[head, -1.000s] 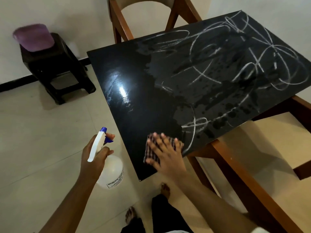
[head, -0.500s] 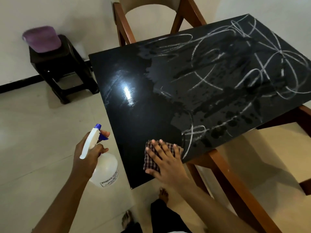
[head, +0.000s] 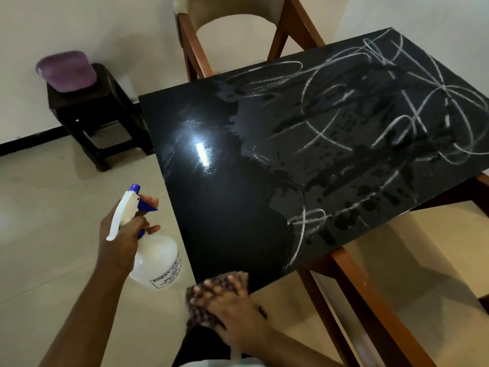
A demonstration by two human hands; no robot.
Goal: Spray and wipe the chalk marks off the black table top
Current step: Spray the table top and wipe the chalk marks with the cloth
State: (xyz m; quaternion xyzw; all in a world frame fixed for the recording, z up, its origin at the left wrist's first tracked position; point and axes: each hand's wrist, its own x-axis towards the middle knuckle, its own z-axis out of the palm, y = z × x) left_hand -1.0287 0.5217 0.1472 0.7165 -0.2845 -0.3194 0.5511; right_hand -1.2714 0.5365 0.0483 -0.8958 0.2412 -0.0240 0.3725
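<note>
A: At the near corner of the tabletop (head: 225, 207), what is the right hand (head: 232, 311) doing?

B: Its grip is closed loosely over a checked cloth (head: 203, 300), fingers spread across it, right at the corner's edge. It is blurred, so I cannot tell whether the cloth rests on the surface or has slipped just off it.

A: And the left hand (head: 119, 234)?

B: Wrapped around the neck of a spray bottle (head: 156, 258), 1 finger at the blue trigger, held off the tabletop's left edge above the floor.

A: How far along would you say?

B: Roughly the left half looks clean and glossy. Chalk marks (head: 397, 109) cover the right half up to the far edge, with wet blotches across them, and 1 looping scrawl (head: 304, 223) sits near the near edge. So I'd judge spraying largely done there, wiping still to come
</note>
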